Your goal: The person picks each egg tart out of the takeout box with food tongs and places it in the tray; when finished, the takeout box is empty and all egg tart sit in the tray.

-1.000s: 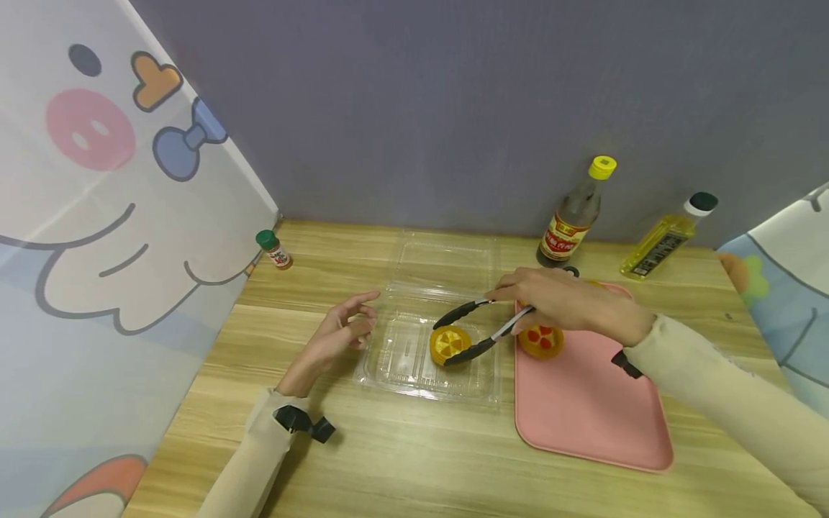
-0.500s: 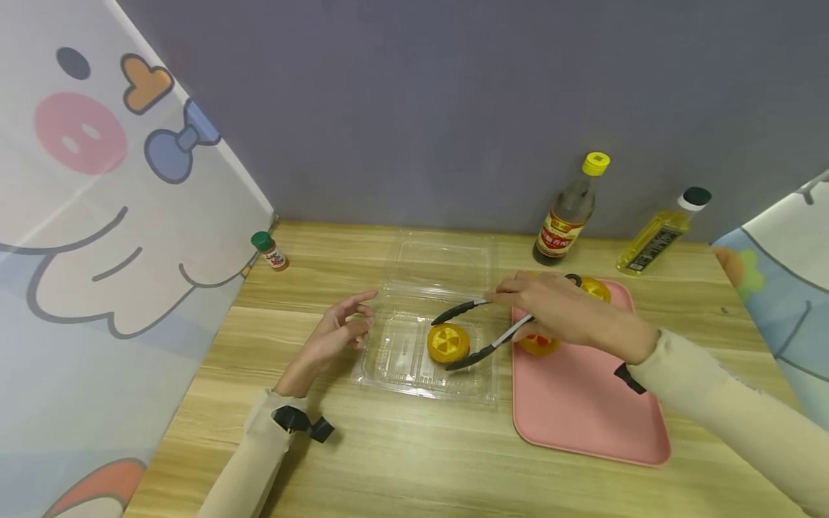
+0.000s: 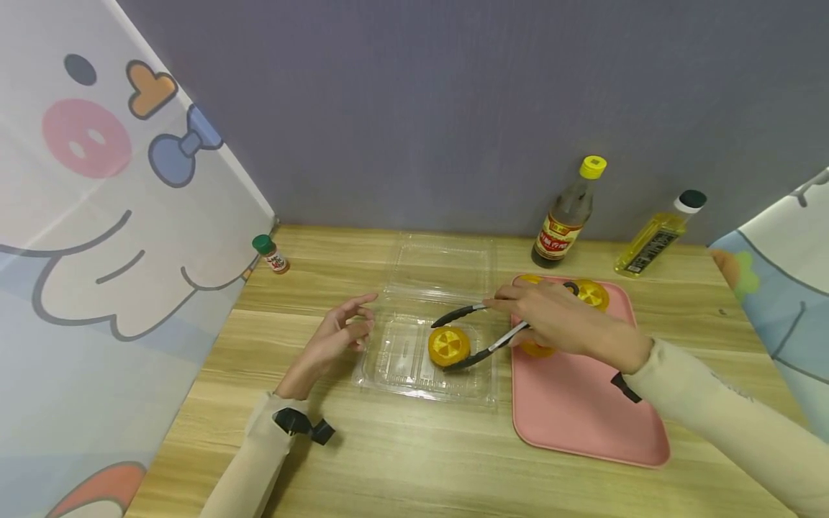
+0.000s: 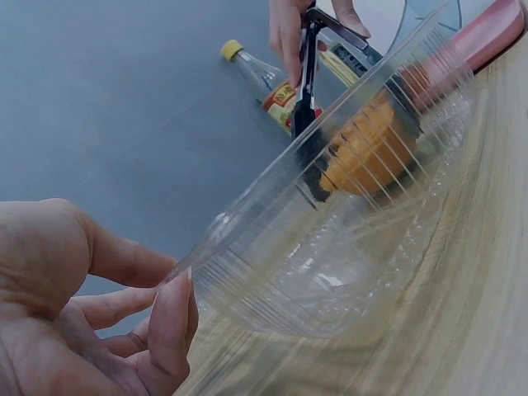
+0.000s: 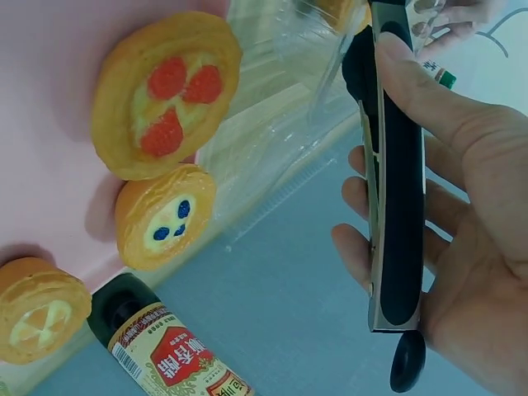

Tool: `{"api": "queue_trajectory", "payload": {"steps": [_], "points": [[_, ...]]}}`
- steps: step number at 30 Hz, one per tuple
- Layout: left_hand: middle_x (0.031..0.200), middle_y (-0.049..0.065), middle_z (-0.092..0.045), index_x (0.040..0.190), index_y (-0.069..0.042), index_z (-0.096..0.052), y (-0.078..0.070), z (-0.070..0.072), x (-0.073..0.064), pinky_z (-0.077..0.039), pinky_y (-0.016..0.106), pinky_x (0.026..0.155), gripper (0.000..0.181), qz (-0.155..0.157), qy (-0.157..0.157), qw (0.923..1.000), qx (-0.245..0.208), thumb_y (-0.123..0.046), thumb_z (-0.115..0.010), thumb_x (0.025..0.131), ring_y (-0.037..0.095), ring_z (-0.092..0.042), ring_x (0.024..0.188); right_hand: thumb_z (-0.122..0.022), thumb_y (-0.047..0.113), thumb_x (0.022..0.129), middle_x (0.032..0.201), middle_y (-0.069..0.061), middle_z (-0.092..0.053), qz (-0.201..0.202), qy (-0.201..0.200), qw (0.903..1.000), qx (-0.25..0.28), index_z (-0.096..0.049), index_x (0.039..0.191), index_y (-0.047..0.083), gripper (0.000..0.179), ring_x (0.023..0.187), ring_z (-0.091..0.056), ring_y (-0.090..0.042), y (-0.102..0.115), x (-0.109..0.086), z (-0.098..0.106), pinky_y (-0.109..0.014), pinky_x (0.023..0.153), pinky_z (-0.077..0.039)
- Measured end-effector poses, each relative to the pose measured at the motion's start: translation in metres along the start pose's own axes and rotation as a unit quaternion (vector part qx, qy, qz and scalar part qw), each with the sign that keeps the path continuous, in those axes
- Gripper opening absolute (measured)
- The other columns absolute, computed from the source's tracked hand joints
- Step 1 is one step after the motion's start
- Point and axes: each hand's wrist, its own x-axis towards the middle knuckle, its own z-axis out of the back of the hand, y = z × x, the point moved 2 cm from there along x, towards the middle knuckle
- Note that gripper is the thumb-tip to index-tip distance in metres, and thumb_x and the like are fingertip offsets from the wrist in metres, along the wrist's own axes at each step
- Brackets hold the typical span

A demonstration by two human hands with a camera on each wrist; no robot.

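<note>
My left hand (image 3: 337, 332) pinches the left rim of a clear plastic container (image 3: 388, 360), its lid folded back flat behind. In the left wrist view, thumb and fingertips meet at that rim. My right hand (image 3: 550, 313) holds black-and-silver tongs (image 3: 508, 334) by the handles. Their black tips lie on either side of a tart (image 3: 449, 346) with a yellow wedge-patterned top, in the container's right part. Whether both tips touch it I cannot tell. In the right wrist view, a red-topped tart (image 5: 169, 95), a blue-dotted tart (image 5: 169, 219) and an orange-and-cream-topped tart (image 5: 41, 312) sit nearby.
A pink tray (image 3: 583, 403) lies right of the container, partly under my right forearm. Behind it stand a dark sauce bottle (image 3: 562, 223) with a yellow cap and a yellow oil bottle (image 3: 657, 237). A small green-capped shaker (image 3: 270, 253) stands at the back left.
The tart between the tongs has gone from slightly tilted to lying flatter. The tong tips now sit a little farther from it. The left hand stays at the rim.
</note>
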Motion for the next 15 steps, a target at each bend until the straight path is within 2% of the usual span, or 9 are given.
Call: {"api": "queue_trajectory", "payload": {"steps": [9,15], "points": [[0.125,0.02,-0.051,0.158,-0.01,-0.041,-0.001,-0.001,-0.001,-0.051,0.017,0.057,0.059,0.002,0.003,1.0,-0.004,-0.002,-0.056,0.102,0.009,-0.058,0.069,-0.093,0.032,0.076,0.12,-0.003,-0.069,0.014,-0.025,0.9995,-0.016,-0.069,0.136,0.012,0.067,0.1,-0.065,-0.021,0.004,-0.005,-0.009,-0.04,0.074,-0.06],[0.125,0.02,-0.051,0.158,-0.011,-0.042,-0.002,-0.001,-0.001,-0.051,0.018,0.058,0.059,0.005,0.0,1.0,0.002,-0.002,-0.056,0.102,0.009,-0.057,0.07,-0.093,0.036,0.076,0.12,0.001,-0.07,0.002,-0.051,0.9982,-0.033,-0.068,0.138,0.015,0.07,0.1,-0.065,-0.018,0.006,-0.011,-0.016,-0.034,0.064,-0.057]]}}
